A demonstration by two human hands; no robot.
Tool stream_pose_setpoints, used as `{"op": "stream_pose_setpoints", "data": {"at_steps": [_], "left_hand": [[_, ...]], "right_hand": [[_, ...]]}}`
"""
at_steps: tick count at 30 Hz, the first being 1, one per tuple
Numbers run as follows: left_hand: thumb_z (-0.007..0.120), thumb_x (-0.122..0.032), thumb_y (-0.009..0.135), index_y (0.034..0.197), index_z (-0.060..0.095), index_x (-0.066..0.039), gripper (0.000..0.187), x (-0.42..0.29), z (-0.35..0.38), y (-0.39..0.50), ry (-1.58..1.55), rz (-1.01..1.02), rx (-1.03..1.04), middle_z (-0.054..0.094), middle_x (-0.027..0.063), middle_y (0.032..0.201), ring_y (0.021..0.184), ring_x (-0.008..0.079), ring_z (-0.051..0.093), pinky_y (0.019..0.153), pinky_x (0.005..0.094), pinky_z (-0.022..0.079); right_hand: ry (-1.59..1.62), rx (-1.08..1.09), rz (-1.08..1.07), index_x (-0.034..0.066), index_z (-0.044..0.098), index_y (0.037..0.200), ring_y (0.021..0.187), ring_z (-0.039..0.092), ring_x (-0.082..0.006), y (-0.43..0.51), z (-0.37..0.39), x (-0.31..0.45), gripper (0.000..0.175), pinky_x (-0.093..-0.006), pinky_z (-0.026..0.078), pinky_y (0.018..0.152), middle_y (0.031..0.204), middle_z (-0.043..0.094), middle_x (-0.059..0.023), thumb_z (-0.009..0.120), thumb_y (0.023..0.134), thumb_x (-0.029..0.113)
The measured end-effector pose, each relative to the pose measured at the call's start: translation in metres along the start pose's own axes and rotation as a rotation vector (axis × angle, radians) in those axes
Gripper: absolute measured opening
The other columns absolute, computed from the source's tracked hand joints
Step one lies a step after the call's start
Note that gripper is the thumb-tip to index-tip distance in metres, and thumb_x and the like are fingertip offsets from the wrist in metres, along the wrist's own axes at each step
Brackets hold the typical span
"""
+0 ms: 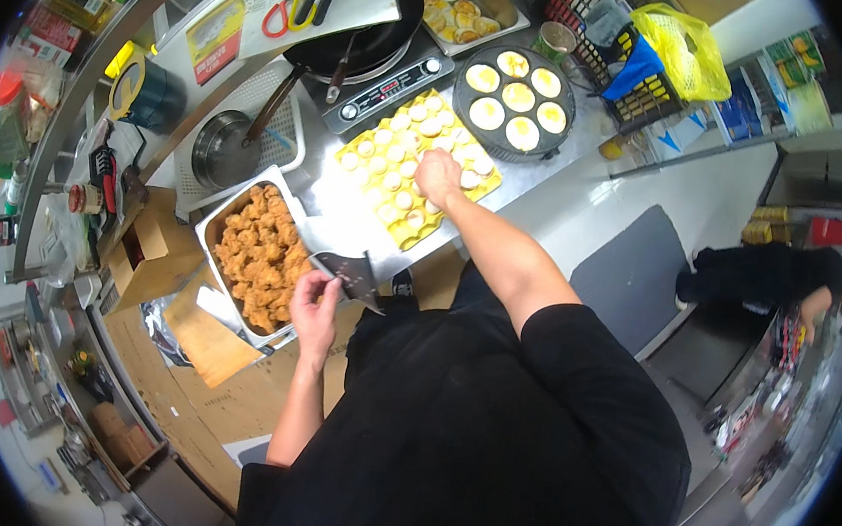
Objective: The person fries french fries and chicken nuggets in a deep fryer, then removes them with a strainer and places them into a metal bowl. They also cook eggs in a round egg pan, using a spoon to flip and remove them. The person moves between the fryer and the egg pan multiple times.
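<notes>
My right hand [440, 178] reaches down onto eggs in a yellow egg tray [394, 232]; its fingertips are partly hidden, so a grip on an egg cannot be told. My left hand [314, 310] pinches the edge of a dark, speckled flat sheet or flap [352, 278] at the counter's front edge. Beside that hand, a steel pan [207, 233] holds fried chicken pieces [260, 256]. Past the egg tray, a round black multi-cup pan [514, 140] holds several eggs cooking in its cups. A steel tray [513, 25] of cooked eggs lies farther back.
An induction cooker [387, 95] carries a black wok [380, 41]. A white basket [294, 128] holds a saucepan [224, 148]. Scissors [286, 20] lie on the shelf at the upper left. A black crate [642, 94] stands at the right. Another person [773, 275] is at far right.
</notes>
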State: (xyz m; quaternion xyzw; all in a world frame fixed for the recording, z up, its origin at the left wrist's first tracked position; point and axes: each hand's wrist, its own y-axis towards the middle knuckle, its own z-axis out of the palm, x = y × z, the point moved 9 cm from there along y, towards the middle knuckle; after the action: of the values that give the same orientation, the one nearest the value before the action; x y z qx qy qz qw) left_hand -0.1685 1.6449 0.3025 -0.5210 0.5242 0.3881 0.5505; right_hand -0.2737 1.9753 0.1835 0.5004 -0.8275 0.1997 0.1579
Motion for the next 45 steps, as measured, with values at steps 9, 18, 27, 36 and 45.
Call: {"op": "stream_pose_setpoints", "data": {"at_steps": [9, 18, 27, 36, 45], "left_hand": [[0.067, -0.002, 0.094, 0.099, 0.057, -0.003, 0.011, -0.004, 0.057, -0.025, -0.046, -0.007, -0.413, 0.059, -0.0024, 0.091, 0.084, 0.0058, 0.055, 0.077, 0.0206, 0.044], [0.069, -0.004, 0.093, 0.098, 0.057, -0.004, 0.013, -0.016, 0.099, -0.017, 0.021, -0.004, -0.454, 0.056, -0.0035, 0.088, 0.080, 0.0043, 0.052, 0.072, 0.0194, 0.043], [0.069, -0.003, 0.093, 0.096, 0.056, -0.005, 0.013, -0.020, 0.116, -0.004, -0.020, 0.020, -0.433, 0.055, -0.0046, 0.086, 0.079, 0.0036, 0.051, 0.071, 0.0191, 0.042], [0.069, -0.003, 0.093, 0.096, 0.057, -0.005, 0.012, -0.023, 0.116, 0.000, 0.031, 0.017, -0.425, 0.055, -0.0048, 0.087, 0.078, 0.0034, 0.051, 0.070, 0.0190, 0.042], [0.068, -0.001, 0.093, 0.098, 0.057, -0.005, 0.012, -0.018, 0.112, -0.003, -0.027, -0.005, -0.446, 0.057, -0.0043, 0.088, 0.080, 0.0036, 0.052, 0.071, 0.0190, 0.042]], "right_hand": [[0.043, -0.044, -0.095, 0.0114, 0.062, 0.124, 0.092, 0.068, -0.0380, 0.021, -0.171, -0.132, 0.032, -0.0479, 0.053, 0.081, 0.099, 0.071, -0.0185, 0.045, 0.098, 0.019], [-0.269, -0.004, -0.172, 0.0123, 0.072, 0.107, 0.091, 0.068, -0.0376, 0.095, -0.216, -0.211, 0.026, -0.0487, 0.052, 0.079, 0.096, 0.071, -0.0184, 0.050, 0.095, 0.020], [-0.231, -0.133, -0.403, 0.0008, 0.068, 0.085, 0.083, 0.069, -0.0380, 0.114, -0.210, -0.189, 0.028, -0.0496, 0.053, 0.072, 0.086, 0.071, -0.0203, 0.047, 0.092, 0.018], [-0.394, 0.001, -0.309, 0.0032, 0.073, 0.089, 0.086, 0.070, -0.0358, 0.119, -0.209, -0.200, 0.020, -0.0464, 0.055, 0.076, 0.089, 0.072, -0.0190, 0.061, 0.090, 0.019], [0.507, 0.276, 0.209, 0.0053, 0.078, 0.098, 0.060, 0.057, -0.0085, 0.114, -0.141, -0.259, 0.020, -0.0279, 0.044, 0.055, 0.072, 0.071, -0.0015, 0.069, 0.084, 0.017]]}}
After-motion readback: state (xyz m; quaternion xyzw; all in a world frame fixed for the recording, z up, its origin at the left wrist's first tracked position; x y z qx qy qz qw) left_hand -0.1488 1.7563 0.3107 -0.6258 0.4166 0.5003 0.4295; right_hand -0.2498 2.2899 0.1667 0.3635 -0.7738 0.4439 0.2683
